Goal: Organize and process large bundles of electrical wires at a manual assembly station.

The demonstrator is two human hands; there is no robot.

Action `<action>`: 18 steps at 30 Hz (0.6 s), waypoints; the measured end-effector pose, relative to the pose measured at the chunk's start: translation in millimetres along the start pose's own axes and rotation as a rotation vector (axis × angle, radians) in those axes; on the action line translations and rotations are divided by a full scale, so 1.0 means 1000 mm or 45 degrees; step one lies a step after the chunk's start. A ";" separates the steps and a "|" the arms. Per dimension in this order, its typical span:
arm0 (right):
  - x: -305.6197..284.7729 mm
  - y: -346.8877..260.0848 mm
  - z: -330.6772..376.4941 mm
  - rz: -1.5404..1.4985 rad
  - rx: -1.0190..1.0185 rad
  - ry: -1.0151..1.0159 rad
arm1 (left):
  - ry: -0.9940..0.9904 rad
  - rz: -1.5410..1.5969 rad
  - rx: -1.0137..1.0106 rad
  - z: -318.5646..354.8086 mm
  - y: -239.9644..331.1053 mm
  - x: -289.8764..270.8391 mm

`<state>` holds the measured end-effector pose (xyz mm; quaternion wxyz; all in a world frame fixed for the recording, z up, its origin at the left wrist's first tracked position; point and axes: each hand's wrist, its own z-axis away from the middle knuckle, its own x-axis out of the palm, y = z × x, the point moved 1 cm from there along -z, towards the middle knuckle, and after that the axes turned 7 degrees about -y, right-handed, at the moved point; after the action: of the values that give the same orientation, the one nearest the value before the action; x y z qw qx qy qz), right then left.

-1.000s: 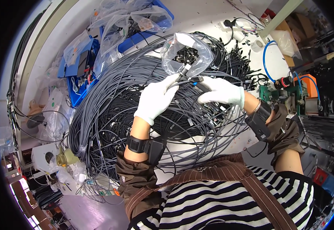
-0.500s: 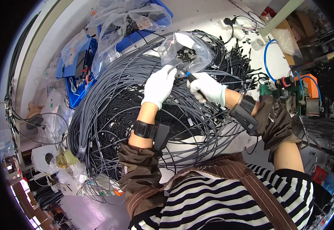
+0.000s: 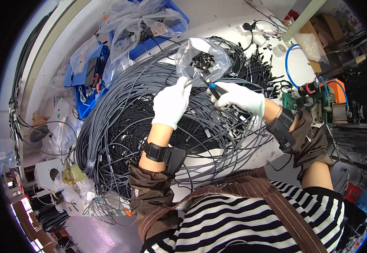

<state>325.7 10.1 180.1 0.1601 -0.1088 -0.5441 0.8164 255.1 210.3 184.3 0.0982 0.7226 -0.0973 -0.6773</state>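
Note:
My left hand (image 3: pixel 171 105), in a white glove, is closed in a pinch on a grey cable (image 3: pixel 188 83), most of which the fingers hide. My right hand (image 3: pixel 240 99), gloved too, grips black-and-blue handled pliers (image 3: pixel 217 89). Their jaws point toward my left fingertips, at the near edge of a clear plastic bag (image 3: pixel 222 63). Small black parts (image 3: pixel 203 61) lie inside the open bag. Beneath both hands spreads a large coiled heap of dark grey cables (image 3: pixel 120 90).
Blue bins (image 3: pixel 152 42) holding plastic bags and parts stand at the far left. Many black cable ends (image 3: pixel 257 63) lie right of the bag. A green bench machine (image 3: pixel 293 101) with a blue hose (image 3: pixel 288 65) sits at the right. A power socket (image 3: pixel 251 28) is at the back.
My right hand has shifted right and a little nearer, and the pliers' handles look wider apart. My left hand has drawn slightly nearer. More of the black parts in the bag show.

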 end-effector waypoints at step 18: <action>0.005 0.008 0.002 -0.263 -0.023 0.012 | -0.074 -0.121 0.006 0.005 0.007 -0.007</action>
<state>318.6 7.3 173.3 0.2451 -0.0574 -0.5589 0.7901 250.1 205.2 192.6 0.0614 0.7066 -0.0674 -0.7017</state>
